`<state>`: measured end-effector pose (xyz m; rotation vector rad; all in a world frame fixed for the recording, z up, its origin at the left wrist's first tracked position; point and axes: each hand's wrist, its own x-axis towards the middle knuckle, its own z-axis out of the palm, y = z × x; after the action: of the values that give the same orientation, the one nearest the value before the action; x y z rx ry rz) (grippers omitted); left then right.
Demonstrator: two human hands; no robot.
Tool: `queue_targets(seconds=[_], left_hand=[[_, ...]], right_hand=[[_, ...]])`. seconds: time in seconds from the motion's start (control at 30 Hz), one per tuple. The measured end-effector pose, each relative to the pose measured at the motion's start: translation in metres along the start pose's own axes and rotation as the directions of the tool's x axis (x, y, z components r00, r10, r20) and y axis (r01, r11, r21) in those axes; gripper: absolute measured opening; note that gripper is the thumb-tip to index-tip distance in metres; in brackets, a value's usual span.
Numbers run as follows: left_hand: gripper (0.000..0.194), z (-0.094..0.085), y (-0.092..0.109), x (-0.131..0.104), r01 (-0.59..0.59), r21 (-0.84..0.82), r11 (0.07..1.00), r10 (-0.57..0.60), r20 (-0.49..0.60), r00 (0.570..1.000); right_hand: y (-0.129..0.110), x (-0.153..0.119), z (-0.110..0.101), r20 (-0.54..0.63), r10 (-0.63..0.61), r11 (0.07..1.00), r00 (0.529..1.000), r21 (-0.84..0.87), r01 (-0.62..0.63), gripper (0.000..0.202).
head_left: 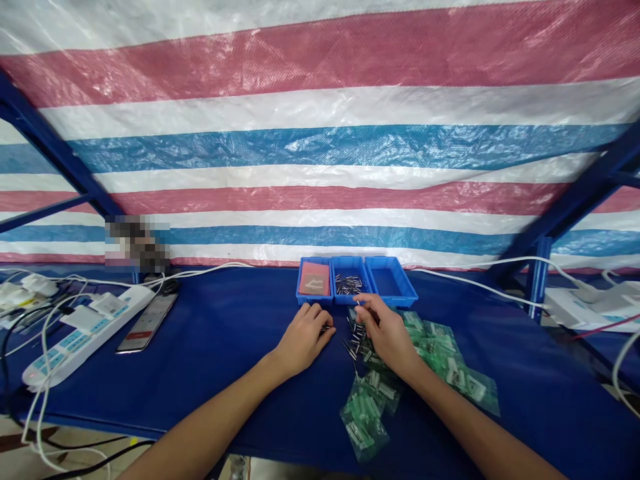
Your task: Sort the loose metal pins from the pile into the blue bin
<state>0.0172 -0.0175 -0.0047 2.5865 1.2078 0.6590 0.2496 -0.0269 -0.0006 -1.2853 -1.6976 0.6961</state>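
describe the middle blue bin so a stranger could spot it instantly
On the blue table, at the foot of the striped sheet, three small blue bins stand in a row. The middle bin sits just beyond the right hand. It alone of the three shows a heap of thin metallic pins.

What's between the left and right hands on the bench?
In the head view: a strip of blue tabletop beside the left hand, then a loose scatter of thin dark-and-silver rods close by the right hand.
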Motion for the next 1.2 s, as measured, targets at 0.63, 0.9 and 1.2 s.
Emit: queue_targets(seconds=[0.63, 0.9, 1.2], left_hand=[[0.011, -0.001, 0.004, 0.000, 0.090, 0.086, 0.992, -0.090, 0.003, 0.996], [0.011, 0.001, 0.001, 0.001, 0.063, 0.057, 0.996, -0.063, 0.000, 0.998], [0.010, 0.002, -0.002, 0.001, 0.034, 0.007, 0.999, -0.034, 0.020, 0.999]], right_hand=[[-0.007, 0.001, -0.001, 0.004, 0.025, 0.994, 1.000, 0.109, -0.026, 0.029], [-0.004, 0.001, -0.001, -0.030, 0.012, 0.997, 0.999, 0.075, -0.010, 0.034], [0.002, 0.001, 0.002, -0.024, 0.046, 0.989, 0.999, 0.140, -0.042, 0.032]])
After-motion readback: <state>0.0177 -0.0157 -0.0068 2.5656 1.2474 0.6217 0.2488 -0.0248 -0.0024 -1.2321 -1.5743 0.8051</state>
